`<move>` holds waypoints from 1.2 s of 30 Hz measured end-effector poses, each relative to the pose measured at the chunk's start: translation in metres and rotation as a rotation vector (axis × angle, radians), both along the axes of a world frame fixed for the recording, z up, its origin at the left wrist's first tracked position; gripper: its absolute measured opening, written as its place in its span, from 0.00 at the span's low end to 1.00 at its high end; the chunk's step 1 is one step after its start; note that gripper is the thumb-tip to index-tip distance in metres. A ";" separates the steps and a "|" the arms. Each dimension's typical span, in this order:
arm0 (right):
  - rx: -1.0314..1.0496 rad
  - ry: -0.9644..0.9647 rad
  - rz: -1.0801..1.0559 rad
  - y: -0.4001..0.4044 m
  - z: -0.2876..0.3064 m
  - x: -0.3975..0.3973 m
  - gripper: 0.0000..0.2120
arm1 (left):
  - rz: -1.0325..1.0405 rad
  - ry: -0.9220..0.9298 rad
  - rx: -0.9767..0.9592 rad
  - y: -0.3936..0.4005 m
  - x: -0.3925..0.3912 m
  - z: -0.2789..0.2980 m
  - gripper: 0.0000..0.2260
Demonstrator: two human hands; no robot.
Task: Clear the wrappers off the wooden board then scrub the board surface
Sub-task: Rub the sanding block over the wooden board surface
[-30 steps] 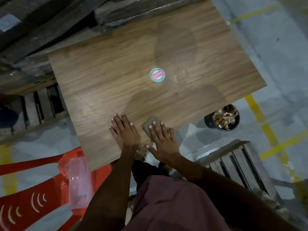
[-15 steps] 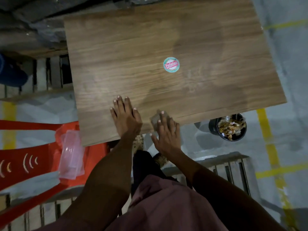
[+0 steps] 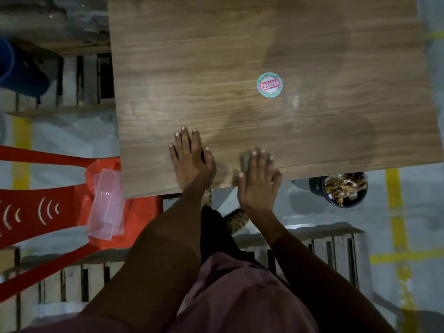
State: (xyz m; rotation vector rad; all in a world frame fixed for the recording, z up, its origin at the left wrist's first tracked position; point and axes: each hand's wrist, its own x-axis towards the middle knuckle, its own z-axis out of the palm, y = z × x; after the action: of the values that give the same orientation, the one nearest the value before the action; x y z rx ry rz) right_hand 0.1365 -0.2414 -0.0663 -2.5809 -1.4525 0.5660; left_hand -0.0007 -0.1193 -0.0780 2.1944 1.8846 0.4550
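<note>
Wooden board (image 3: 240, 68): fills the upper middle of the view, wood grain running side to side; its near edge crosses just in front of the person. Darker, damp-looking patches spread over the middle and right of its surface.
Scrub pad (image 3: 245, 161): a small greyish pad lying on the board just inside the near edge, mostly covered by fingers; only its left part shows.
Right hand (image 3: 259, 183): fingers straight and laid flat together on top of the pad, pressing it onto the board; the palm overhangs the near edge.
Left hand (image 3: 192, 164): palm down on the board just to the left of the pad, fingers straight and close together, the wrist at the near edge.
Round sticker (image 3: 269, 85): teal and red, stuck flat near the middle of the board, well apart from both hands.
Black bin (image 3: 341, 188): on the floor just beyond the board's near right edge, full of crumpled wrappers.
Red plastic chair (image 3: 48, 207): left of the board's near left corner, a clear plastic container (image 3: 107, 203) lying on it.
</note>
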 end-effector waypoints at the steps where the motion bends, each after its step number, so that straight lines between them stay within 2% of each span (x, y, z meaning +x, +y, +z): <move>1: -0.011 0.013 -0.131 0.005 0.001 -0.001 0.32 | -0.001 -0.004 0.001 0.000 0.000 0.000 0.27; 3: -0.035 0.047 -0.200 0.017 0.004 -0.010 0.32 | -0.003 -0.001 0.017 0.000 -0.001 0.000 0.27; 6: 0.011 0.051 0.106 0.028 0.004 -0.018 0.31 | -0.006 0.009 0.016 0.000 0.000 0.001 0.27; 7: 0.033 0.043 0.145 0.032 0.004 -0.015 0.30 | -0.006 0.010 0.014 -0.001 0.000 0.002 0.27; 8: 0.045 0.020 0.110 0.036 0.004 -0.011 0.30 | -0.005 0.011 0.012 -0.001 0.001 0.002 0.27; 11: -0.005 0.038 -0.262 0.061 0.004 -0.003 0.30 | 0.002 0.019 -0.027 0.001 0.002 0.005 0.27; 13: 0.000 0.051 -0.325 0.074 0.003 -0.008 0.31 | 0.000 0.036 -0.067 0.002 0.001 0.007 0.28; 17: 0.083 -0.020 0.064 0.076 -0.005 -0.008 0.31 | -0.015 0.055 -0.108 0.003 0.001 0.010 0.28; 19: 0.095 -0.056 0.102 0.077 -0.006 0.000 0.31 | -0.014 0.054 -0.128 0.004 0.001 0.011 0.28; 24: 0.066 -0.042 -0.275 0.099 -0.004 -0.017 0.32 | -0.006 0.052 -0.160 0.005 0.001 0.010 0.28; 25: 0.063 -0.025 -0.271 0.105 -0.003 -0.023 0.32 | -0.007 0.060 -0.162 0.006 0.001 0.010 0.28; 28: 0.087 -0.047 0.122 0.112 -0.005 -0.021 0.31 | -0.013 0.093 -0.171 0.005 0.001 0.010 0.27; 29: 0.094 -0.080 0.196 0.114 -0.007 -0.012 0.30 | -0.012 0.092 -0.172 0.005 0.001 0.011 0.28; 30: 0.096 -0.098 0.176 0.117 -0.007 -0.002 0.30 | -0.008 0.086 -0.169 0.005 0.001 0.011 0.28; 33: 0.094 -0.100 -0.090 0.133 -0.007 0.016 0.30 | -0.001 0.073 -0.172 0.006 0.002 0.010 0.28; 36: 0.101 -0.065 -0.221 0.150 -0.006 0.006 0.30 | 0.006 0.077 -0.192 0.007 0.002 0.010 0.28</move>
State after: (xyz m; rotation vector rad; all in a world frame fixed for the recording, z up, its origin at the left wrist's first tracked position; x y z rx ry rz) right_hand 0.1430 -0.0916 -0.0723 -2.6540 -1.1590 0.3734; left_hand 0.0016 -0.1123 -0.0678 2.1091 1.8871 0.1840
